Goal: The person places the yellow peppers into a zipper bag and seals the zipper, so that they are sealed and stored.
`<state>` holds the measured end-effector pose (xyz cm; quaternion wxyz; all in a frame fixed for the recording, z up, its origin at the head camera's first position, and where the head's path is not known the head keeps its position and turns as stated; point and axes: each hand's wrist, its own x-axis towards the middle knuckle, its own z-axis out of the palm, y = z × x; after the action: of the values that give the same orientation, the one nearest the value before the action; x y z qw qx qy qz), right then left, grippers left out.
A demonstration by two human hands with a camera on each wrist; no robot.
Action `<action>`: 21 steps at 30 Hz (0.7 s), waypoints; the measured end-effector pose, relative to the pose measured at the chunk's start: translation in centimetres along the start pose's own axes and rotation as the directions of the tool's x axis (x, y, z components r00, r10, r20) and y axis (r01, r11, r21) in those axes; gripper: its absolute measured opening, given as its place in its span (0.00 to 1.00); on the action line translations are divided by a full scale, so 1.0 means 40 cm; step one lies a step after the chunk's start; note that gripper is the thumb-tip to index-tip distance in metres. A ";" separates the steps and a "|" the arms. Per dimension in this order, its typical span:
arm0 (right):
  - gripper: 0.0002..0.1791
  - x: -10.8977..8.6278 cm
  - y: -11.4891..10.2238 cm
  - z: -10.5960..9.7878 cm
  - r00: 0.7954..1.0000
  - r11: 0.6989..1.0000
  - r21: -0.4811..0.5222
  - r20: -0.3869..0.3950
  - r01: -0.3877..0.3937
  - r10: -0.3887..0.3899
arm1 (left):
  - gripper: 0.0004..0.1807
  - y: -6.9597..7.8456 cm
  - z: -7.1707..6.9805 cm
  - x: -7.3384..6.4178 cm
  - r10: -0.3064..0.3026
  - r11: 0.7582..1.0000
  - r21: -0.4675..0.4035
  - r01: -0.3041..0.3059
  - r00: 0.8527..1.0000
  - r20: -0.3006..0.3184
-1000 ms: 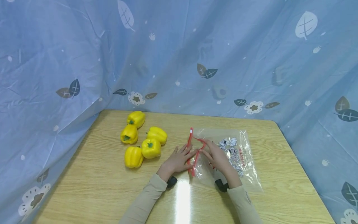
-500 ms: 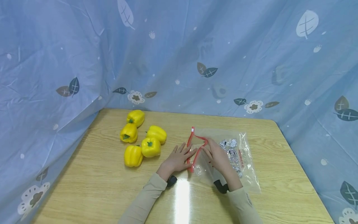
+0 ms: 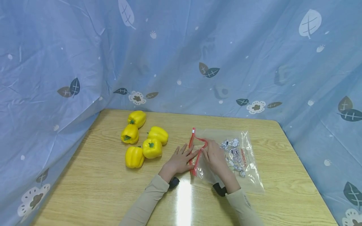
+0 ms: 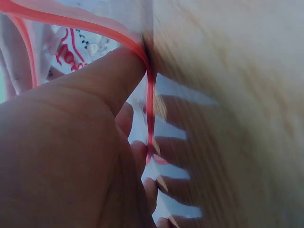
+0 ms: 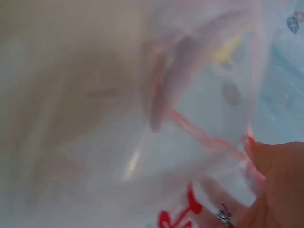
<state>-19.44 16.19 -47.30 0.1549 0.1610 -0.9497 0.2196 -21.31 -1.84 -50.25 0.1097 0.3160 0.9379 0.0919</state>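
Peppers (image 3: 152, 148), five of them and all yellow, lie to the left of my left hand (image 3: 179, 162), well apart from the bag: two touching at the back, three bunched nearer me. The wooden table (image 3: 90, 188) carries a bright strip of glare (image 3: 184, 202) between my forearms, and a blue curtain (image 3: 175, 47) printed with leaves and flowers hangs behind and to both sides. Black pieces (image 3: 173, 183) sit at both wrists, by my beige sleeves (image 3: 154, 196).

The clear bag (image 3: 238, 160) lies flat on the right half of the table, its mouth turned left towards the peppers and gaping between my hands. My left fingers are spread wide over the lower lip of its red rim (image 3: 192, 138), my thumb (image 4: 104, 78) against the strip. My right hand (image 3: 217, 158) pinches the other lip between thumb and fingers, the gap narrow, the film bunched there.

A white tab (image 3: 193, 131) marks the rim's far end. On the bag are cartoon figures (image 3: 234, 153) and red lettering (image 3: 243, 158) that begins "It's"; the rest is too small to read surely, and the red strokes close by my right hand are cut off.
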 end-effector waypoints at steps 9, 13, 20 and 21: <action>0.23 -0.008 0.010 0.018 1.000 1.000 -0.024 0.030 -0.006 0.007 | 0.36 0.000 0.003 0.001 -0.014 1.000 0.004 0.014 1.000 0.019; 0.22 -0.008 0.017 0.023 0.999 0.999 -0.041 0.036 0.009 -0.008 | 0.36 -0.002 0.007 0.004 -0.020 1.000 0.004 0.020 0.999 0.030; 0.24 -0.003 0.034 0.022 0.997 0.997 -0.034 -0.031 0.064 -0.065 | 0.36 -0.003 0.011 0.005 -0.015 1.000 0.014 0.014 1.000 0.016; 0.24 -0.002 0.036 0.021 0.996 0.997 -0.032 -0.047 0.072 -0.074 | 0.36 -0.003 0.011 0.004 -0.013 1.000 0.015 0.013 1.000 0.011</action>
<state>-20.12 17.05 -48.58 0.1883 0.1879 -0.9423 0.2031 -21.40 -1.79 -50.73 0.1133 0.3114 0.9399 0.0825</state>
